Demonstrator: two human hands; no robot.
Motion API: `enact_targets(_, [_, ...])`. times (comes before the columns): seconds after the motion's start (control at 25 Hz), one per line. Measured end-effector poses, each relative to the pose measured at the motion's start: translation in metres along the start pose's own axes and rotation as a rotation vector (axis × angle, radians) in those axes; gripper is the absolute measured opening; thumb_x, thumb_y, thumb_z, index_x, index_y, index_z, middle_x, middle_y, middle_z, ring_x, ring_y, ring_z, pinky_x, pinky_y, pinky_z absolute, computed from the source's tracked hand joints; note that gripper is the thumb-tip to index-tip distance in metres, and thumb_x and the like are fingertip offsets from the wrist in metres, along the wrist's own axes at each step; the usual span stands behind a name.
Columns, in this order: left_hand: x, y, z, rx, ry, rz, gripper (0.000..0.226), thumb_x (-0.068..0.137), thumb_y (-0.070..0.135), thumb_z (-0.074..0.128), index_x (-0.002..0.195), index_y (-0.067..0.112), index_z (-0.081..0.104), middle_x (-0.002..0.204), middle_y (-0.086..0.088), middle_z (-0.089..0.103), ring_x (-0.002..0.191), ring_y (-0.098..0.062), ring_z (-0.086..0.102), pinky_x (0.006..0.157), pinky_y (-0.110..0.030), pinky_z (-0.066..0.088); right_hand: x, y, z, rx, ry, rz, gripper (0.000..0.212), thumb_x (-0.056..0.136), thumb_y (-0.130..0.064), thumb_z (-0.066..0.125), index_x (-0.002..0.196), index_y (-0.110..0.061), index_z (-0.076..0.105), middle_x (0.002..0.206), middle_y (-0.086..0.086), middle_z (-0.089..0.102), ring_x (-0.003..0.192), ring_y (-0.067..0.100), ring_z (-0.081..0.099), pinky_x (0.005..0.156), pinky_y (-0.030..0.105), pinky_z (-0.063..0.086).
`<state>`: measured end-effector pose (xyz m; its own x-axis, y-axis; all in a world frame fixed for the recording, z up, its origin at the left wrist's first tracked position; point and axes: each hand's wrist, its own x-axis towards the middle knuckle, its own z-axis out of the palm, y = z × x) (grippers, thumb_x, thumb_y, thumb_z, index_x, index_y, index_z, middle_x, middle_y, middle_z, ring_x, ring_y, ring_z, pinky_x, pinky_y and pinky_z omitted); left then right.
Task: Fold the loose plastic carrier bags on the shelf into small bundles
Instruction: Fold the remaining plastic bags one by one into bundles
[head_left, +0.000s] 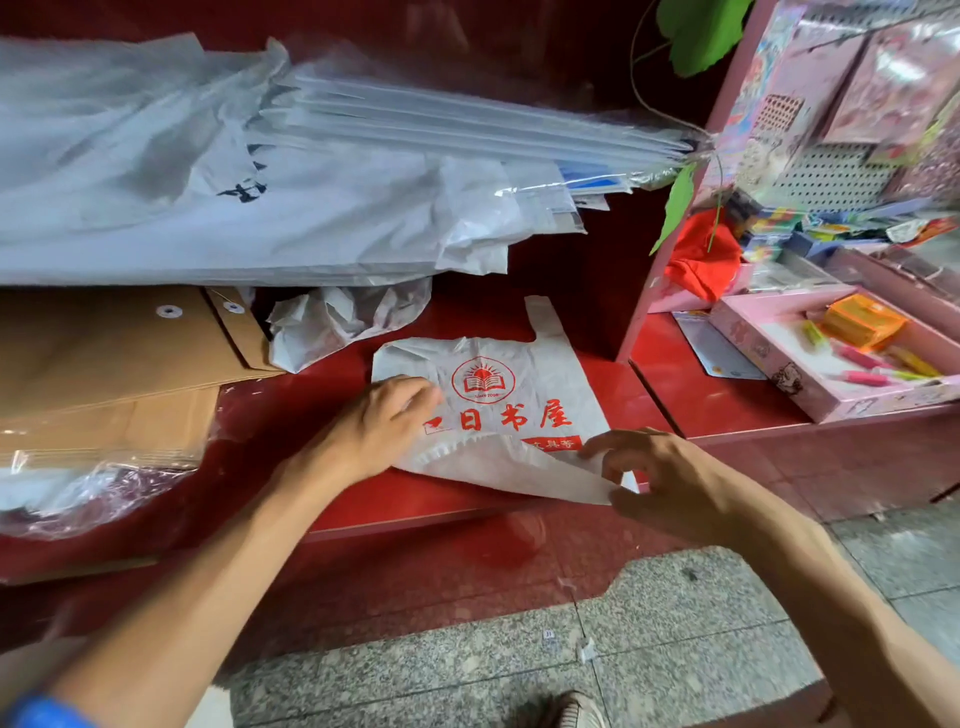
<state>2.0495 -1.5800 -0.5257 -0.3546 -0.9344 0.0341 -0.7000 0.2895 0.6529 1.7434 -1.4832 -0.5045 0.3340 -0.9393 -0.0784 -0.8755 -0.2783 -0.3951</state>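
The bag (519, 384) lay flat on the red shelf (727, 395), near its front edge, logo side up, one handle pointing toward the back. L hand (384, 421) lay on the bag's left part w/ fingers mostly straight, pressing down, prob. to pin it so it wouldn't slide while the other end got turned over. R hand (649, 467) pinched the bag's near right corner, thumb under and fingers on top, w/ that bottom edge lifted and flipped up over the print, so the first fold looked underway. Bag was thin white plastic, crinkled, w/ a red book emblem and red characters; the folded flap hid part of the lower text. A second crumpled bag (332, 322) sat just behind, beside brown envelopes (119, 358), not yet folded.
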Motion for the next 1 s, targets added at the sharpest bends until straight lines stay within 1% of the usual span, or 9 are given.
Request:
enact_targets(0.08, [0.016, -0.005, -0.003, 0.224, -0.013, 0.023, 0.033, 0.091, 0.017, 0.050, 0.122, 0.017, 0.062, 0.135, 0.006, 0.056, 0.123, -0.016, 0.053, 0.100, -0.027, 0.039, 0.000, -0.005, -0.005, 0.053, -0.009, -0.008, 0.016, 0.073, -0.022, 0.062, 0.077, -0.037, 0.063, 0.125, -0.019, 0.061, 0.103, -0.003, 0.052, 0.077, 0.003, 0.035])
enact_targets(0.2, [0.038, -0.012, -0.003, 0.307, 0.072, 0.022, 0.035, 0.085, 0.012, 0.054, 0.117, 0.018, 0.064, 0.131, 0.003, 0.055, 0.119, -0.023, 0.057, 0.098, -0.035, 0.045, 0.002, -0.006, -0.015, 0.145, -0.024, -0.006, 0.041, 0.067, -0.028, 0.056, 0.104, -0.024, 0.072, 0.111, -0.012, 0.069, 0.096, 0.008, 0.065, 0.079, 0.029, 0.051])
enact_targets(0.32, [0.054, -0.016, -0.005, 0.384, 0.081, -0.051, 0.048, 0.086, 0.020, 0.054, 0.134, 0.021, 0.055, 0.145, 0.000, 0.046, 0.130, -0.026, 0.048, 0.106, -0.037, 0.039, 0.005, -0.007, -0.020, 0.172, -0.001, 0.019, 0.038, 0.063, -0.035, 0.051, 0.091, -0.017, 0.069, 0.086, -0.002, 0.070, 0.075, 0.018, 0.065, 0.066, 0.041, 0.051])
enact_targets(0.44, [0.052, -0.011, -0.010, 0.301, 0.123, -0.048, 0.058, 0.091, 0.025, 0.053, 0.147, 0.019, 0.041, 0.155, -0.001, 0.035, 0.139, -0.021, 0.039, 0.111, -0.033, 0.031, 0.011, -0.007, -0.018, 0.192, 0.086, 0.076, 0.021, 0.065, -0.031, 0.049, 0.064, -0.011, 0.045, 0.058, -0.003, 0.041, 0.054, 0.012, 0.037, 0.051, 0.038, 0.034])
enact_targets(0.52, [0.039, -0.001, -0.011, 0.085, 0.112, -0.041, 0.060, 0.090, 0.048, 0.055, 0.142, 0.020, 0.047, 0.145, -0.001, 0.049, 0.130, -0.019, 0.048, 0.107, -0.033, 0.038, 0.017, -0.009, -0.017, 0.225, 0.140, 0.089, 0.017, 0.069, -0.027, 0.051, 0.061, -0.017, 0.039, 0.056, -0.007, 0.036, 0.052, 0.008, 0.032, 0.049, 0.032, 0.027])
enact_targets(0.64, [0.006, 0.016, -0.013, -0.088, -0.115, -0.107, 0.094, 0.068, 0.081, 0.058, 0.145, 0.031, 0.038, 0.119, 0.011, 0.065, 0.111, -0.010, 0.060, 0.097, -0.037, 0.048, 0.025, -0.008, -0.015, 0.238, 0.189, 0.112, 0.022, 0.077, -0.017, 0.060, 0.060, -0.019, 0.046, 0.053, -0.008, 0.042, 0.049, 0.006, 0.034, 0.047, 0.030, 0.028])
enact_targets(0.76, [-0.015, 0.014, -0.009, 0.023, -0.121, -0.163, 0.094, 0.069, 0.060, 0.078, 0.146, 0.024, 0.038, 0.093, 0.011, 0.065, 0.092, -0.008, 0.063, 0.090, -0.037, 0.051, 0.030, -0.008, -0.018, 0.194, 0.160, 0.135, 0.022, 0.079, -0.010, 0.063, 0.061, -0.018, 0.054, 0.053, -0.008, 0.047, 0.050, 0.006, 0.040, 0.048, 0.027, 0.031])
enact_targets(0.92, [-0.026, 0.010, -0.009, 0.170, -0.079, -0.086, 0.093, 0.071, 0.039, 0.084, 0.149, 0.026, 0.035, 0.134, 0.008, 0.044, 0.115, -0.016, 0.056, 0.100, -0.036, 0.046, 0.020, -0.010, -0.027, 0.264, -0.042, 0.141, 0.007, 0.078, -0.019, 0.074, 0.083, -0.023, 0.070, 0.073, 0.001, 0.065, 0.061, 0.005, 0.053, 0.056, 0.025, 0.039])
enact_targets(1.0, [-0.032, 0.011, -0.017, 0.089, -0.188, -0.071, 0.100, 0.072, 0.028, 0.084, 0.152, 0.032, 0.025, 0.140, 0.012, 0.043, 0.120, -0.010, 0.053, 0.094, -0.022, 0.045, 0.013, -0.008, -0.027, 0.279, -0.189, 0.156, 0.029, 0.076, -0.022, 0.078, 0.103, -0.030, 0.070, 0.090, -0.005, 0.070, 0.072, 0.001, 0.058, 0.064, 0.022, 0.042])
